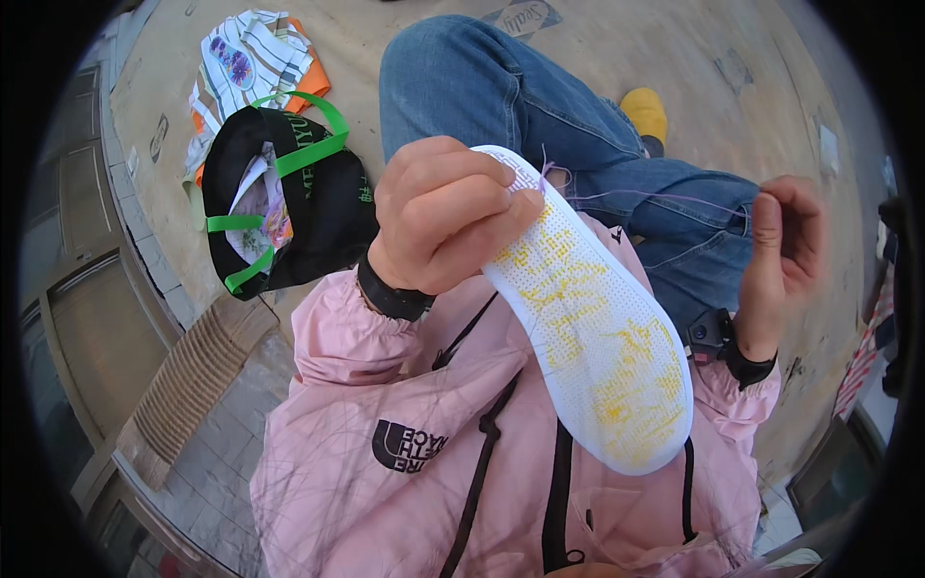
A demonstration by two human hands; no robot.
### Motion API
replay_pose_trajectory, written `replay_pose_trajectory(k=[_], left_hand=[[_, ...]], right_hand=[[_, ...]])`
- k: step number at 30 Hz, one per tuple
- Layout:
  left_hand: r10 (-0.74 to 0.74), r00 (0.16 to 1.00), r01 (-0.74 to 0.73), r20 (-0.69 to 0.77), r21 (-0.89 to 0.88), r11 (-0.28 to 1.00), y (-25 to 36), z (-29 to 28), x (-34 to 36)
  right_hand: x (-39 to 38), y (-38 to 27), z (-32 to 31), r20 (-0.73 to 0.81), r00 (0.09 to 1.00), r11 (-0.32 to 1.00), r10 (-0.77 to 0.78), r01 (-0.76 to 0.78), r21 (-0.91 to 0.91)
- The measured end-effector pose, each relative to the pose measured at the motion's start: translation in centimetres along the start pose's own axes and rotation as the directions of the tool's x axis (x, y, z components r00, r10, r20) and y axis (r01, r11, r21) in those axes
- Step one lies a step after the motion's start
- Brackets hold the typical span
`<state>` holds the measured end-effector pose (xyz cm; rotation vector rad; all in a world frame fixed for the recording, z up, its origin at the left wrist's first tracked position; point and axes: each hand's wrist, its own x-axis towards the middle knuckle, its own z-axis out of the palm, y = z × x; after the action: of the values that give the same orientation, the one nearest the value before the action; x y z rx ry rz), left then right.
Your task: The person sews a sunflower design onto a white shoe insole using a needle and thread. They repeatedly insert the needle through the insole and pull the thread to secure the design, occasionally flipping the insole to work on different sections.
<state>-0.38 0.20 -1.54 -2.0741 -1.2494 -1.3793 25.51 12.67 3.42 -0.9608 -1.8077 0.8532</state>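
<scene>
White perforated, insole-shaped sheet with yellow stitching [583,313] sits at centre, slanting from 11 toward 5 o'clock. Left hand [458,217] grasps its 11-o'clock end. Right hand [788,236], 3 o'clock, seems to pinch thin purple thread [665,196]. Sheet likely light, bendable; best held by rim. Black, green-handled bag [332,239], 10 o'clock, contains white, multicoloured pieces [249,204].

Insole [590,323]: white, dotted grid, yellow patterning, some purple near upper end. Held by left fingers [458,207], slanting upper left to lower right. Thread [665,196]: thin, purple, runs from upper end toward right fingers [805,226].
</scene>
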Motion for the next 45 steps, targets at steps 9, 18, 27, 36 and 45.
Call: replay_pose_trajectory(k=[9,18,27,36,45], left_hand=[[-0.112,0.992,0.124,-0.057,0.288,0.950,-3.6,-3.4,-2.7],[-0.107,0.990,0.133,-0.092,0.353,0.926,-3.8,-4.4,-2.8],[0.009,0.991,0.047,-0.131,0.411,0.910,-3.0,-5.2,-2.3],[0.053,0.980,0.028,-0.192,0.399,0.916,-3.0,-5.2,-2.3],[-0.099,0.980,0.146,-0.174,0.283,0.948,-3.1,-5.2,-2.3]], right_hand=[[-2.4,11.1,-25.4,-0.609,0.791,0.890,-0.053,-0.240,-0.389],[-5.8,12.2,-27.5,-0.594,0.803,0.794,-0.057,-0.324,-0.514],[-6.1,15.3,-31.5,-0.614,0.769,0.728,-0.179,-0.317,-0.608],[-8.4,17.6,-34.7,-0.678,0.716,0.693,-0.163,-0.407,-0.596],[-8.3,16.7,-32.7,-0.703,0.698,0.681,-0.133,-0.452,-0.577]])
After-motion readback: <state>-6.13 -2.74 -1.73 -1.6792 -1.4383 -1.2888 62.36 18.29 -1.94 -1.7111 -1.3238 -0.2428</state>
